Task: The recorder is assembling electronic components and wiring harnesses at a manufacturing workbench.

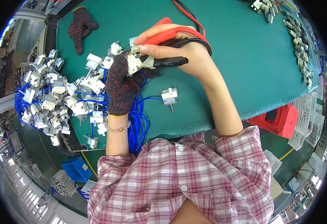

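Observation:
My left hand (pixel 121 87) wears a dark knitted glove with a yellow cuff. Its fingers are closed on a small white-and-metal part (pixel 134 64), which looks like a rotary switch or thermostat. My bare right hand (pixel 195 56) grips a red clip (pixel 161 37) and a black clip (pixel 171 62) on test leads. The clip tips meet the held part; the exact contact is hidden by fingers. A similar part (pixel 169 95), with a shaft and blue wire, lies alone on the green mat. A large heap of such parts (pixel 49 100) lies left of my gloved hand.
A bundle of blue wires (pixel 135 127) runs off the mat's front edge. A second dark glove (pixel 82 28) lies at the back left. Further parts (pixel 301 56) line the right edge. Beside the table are a red stool (pixel 279 121), white baskets (pixel 307 115) and a blue bin (pixel 77 170).

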`<state>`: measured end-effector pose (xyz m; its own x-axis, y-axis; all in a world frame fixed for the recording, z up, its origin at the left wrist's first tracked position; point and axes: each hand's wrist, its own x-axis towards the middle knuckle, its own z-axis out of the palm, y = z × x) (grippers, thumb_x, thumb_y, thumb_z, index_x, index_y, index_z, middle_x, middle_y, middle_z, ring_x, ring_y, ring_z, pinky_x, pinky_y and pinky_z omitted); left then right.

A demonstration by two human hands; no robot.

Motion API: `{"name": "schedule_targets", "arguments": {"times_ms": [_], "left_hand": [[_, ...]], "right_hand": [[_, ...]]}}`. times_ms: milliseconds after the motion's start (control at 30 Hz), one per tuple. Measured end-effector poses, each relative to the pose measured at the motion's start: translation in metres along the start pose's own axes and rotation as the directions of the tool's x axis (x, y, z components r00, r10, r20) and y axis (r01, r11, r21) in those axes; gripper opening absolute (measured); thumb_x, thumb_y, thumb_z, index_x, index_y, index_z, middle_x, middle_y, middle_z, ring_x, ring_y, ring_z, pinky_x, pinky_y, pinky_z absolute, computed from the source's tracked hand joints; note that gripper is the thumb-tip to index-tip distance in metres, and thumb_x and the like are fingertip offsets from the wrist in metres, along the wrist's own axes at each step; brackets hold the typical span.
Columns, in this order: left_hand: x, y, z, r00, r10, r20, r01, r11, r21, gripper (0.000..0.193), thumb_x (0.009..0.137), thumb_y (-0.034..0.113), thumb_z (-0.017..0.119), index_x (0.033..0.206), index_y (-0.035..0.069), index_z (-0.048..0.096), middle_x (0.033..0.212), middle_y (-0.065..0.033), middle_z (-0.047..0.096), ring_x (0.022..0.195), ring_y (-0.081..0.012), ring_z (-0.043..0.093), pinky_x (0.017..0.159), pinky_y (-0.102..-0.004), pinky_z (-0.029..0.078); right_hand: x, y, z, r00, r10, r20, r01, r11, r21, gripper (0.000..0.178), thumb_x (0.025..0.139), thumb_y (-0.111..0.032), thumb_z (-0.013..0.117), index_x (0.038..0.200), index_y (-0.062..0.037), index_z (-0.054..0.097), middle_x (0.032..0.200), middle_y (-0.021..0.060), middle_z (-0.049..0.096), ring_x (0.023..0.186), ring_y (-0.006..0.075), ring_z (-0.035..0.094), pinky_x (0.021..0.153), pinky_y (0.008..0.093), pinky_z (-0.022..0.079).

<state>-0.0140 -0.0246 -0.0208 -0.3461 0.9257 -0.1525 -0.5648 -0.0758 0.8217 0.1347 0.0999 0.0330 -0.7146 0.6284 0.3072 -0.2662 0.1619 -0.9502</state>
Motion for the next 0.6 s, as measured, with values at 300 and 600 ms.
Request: {"name": "schedule_targets", "arguments": {"times_ms": [300,600], "left_hand": [[0.0,0.001,0.001,0.996,-0.081,-0.026,0.072,0.964,-0.255,0.047,0.087,0.033,0.06,0.123,0.004,0.05,0.117,-0.012,0.055,0.108,-0.0258,0.055,0.088,-0.0427,0.05],[-0.003,0.001,-0.005,0.998,0.048,-0.034,-0.052,0.987,-0.149,0.04,0.09,0.03,0.056,0.119,0.003,0.051,0.114,-0.0116,0.056,0.105,-0.0247,0.056,0.087,-0.04,0.051]], "right_hand": [[-0.001,0.001,0.006,1.0,0.009,-0.03,-0.008,0.999,0.044,0.017,0.081,-0.012,0.07,0.092,-0.0002,0.071,0.089,0.0076,0.068,0.084,0.0146,0.064,0.075,0.0254,0.05],[0.0,0.002,0.012,1.0,0.023,-0.016,-0.019,0.983,0.184,0.017,0.083,-0.01,0.066,0.095,0.001,0.069,0.083,0.0093,0.068,0.079,0.0155,0.064,0.073,0.026,0.051]]}}
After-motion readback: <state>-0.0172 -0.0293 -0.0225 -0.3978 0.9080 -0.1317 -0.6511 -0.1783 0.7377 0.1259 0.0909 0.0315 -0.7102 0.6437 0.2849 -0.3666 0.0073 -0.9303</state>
